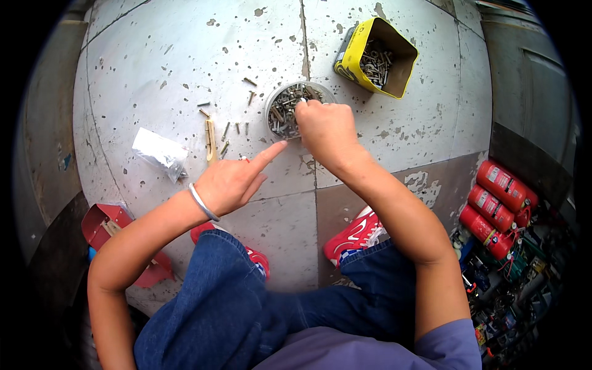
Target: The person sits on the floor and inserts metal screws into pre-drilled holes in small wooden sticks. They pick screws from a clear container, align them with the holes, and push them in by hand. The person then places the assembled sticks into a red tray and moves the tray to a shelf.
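A round clear tub (269, 117) full of mixed screws and bolts (287, 120) stands on the floor in front of me. My right hand (327, 129) is closed over the tub's right side, fingertips down among the screws; whatever they pinch is hidden. Just short of the tub's near rim, my left hand (231, 182) has its index finger stretched toward it, the other fingers loosely bent, and nothing seen in it. Several loose screws (238, 128) lie to the tub's left. Beside them is a long tan piece (210, 139) whose kind I cannot tell.
A yellow and black tin (354, 58) of screws tilts open at the back right. A clear plastic bag (161, 153) lies at the left, above a red metal box (145, 274). Red fire extinguishers (502, 185) and piled tools (505, 302) crowd the right edge.
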`<state>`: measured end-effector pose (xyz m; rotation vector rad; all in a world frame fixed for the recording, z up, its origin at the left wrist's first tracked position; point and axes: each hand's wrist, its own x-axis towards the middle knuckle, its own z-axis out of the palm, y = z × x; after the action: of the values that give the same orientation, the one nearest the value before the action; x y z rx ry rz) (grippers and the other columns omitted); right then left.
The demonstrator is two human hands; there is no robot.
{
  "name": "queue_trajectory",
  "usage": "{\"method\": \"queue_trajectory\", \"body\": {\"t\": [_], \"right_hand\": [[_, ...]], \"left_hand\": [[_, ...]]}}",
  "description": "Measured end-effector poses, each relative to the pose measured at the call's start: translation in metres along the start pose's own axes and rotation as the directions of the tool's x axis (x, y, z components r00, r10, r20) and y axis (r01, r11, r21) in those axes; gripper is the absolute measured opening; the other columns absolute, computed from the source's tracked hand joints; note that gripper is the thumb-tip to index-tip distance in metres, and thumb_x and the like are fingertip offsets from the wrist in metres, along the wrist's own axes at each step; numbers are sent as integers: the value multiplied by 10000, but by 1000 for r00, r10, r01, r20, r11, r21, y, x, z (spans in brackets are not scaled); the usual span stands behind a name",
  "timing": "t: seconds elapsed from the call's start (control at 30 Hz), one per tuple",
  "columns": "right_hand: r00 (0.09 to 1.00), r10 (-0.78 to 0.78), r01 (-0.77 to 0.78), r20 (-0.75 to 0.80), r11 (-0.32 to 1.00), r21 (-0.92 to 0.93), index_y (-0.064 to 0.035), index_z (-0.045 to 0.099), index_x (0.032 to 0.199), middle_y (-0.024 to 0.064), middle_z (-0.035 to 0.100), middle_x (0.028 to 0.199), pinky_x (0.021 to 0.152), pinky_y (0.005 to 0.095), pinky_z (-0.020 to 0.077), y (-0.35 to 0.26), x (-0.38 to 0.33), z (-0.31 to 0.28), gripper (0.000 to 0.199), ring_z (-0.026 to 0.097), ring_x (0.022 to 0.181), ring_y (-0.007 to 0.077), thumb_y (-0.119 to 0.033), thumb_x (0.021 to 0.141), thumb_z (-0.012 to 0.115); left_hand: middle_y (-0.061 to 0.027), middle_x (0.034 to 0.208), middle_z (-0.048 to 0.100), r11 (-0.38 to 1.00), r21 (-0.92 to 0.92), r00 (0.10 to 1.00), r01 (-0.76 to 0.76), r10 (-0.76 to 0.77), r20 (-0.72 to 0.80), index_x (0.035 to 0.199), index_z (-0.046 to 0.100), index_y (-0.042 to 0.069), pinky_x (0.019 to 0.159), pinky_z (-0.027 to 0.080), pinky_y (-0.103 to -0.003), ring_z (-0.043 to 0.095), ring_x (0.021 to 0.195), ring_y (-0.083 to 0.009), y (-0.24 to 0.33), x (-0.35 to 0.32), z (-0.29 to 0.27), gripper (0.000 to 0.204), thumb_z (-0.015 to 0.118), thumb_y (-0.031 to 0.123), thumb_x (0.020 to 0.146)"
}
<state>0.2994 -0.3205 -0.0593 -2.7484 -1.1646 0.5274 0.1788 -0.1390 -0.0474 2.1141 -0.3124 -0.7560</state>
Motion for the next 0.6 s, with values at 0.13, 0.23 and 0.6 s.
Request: {"method": "queue_trajectory", "body": {"t": [0.13, 0.23, 0.6], "right_hand": [[991, 97, -98, -92, 995, 1, -55, 557, 709, 99, 605, 661, 548, 394, 497, 8, -5, -22, 147, 626, 613, 289, -153, 777, 642], [999, -14, 16, -29, 998, 55, -61, 569, 695, 98, 612, 675, 554, 397, 498, 10, -7, -19, 159, 627, 625, 293, -171, 782, 645], [992, 73, -73, -107, 997, 4, -58, 605, 684, 121, 640, 686, 553, 368, 506, 14, 2, -28, 29, 657, 632, 281, -62, 710, 616]], "left_hand": [[-171, 571, 552, 1000, 20, 1000, 24, -25, 9, 1455, 227, 144, 536, 465, -466, 575, 553, -381, 0, -3, -1, 659, 542, 128, 877], [-165, 557, 547, 999, 36, 999, 33, -34, 25, 1458, 220, 140, 530, 464, -466, 573, 543, -379, 1, -2, -1, 670, 548, 131, 874], [-139, 525, 534, 996, 88, 999, 27, -31, 44, 1475, 149, 124, 500, 452, -454, 566, 510, -357, 4, -5, 3, 724, 555, 151, 876]]}}
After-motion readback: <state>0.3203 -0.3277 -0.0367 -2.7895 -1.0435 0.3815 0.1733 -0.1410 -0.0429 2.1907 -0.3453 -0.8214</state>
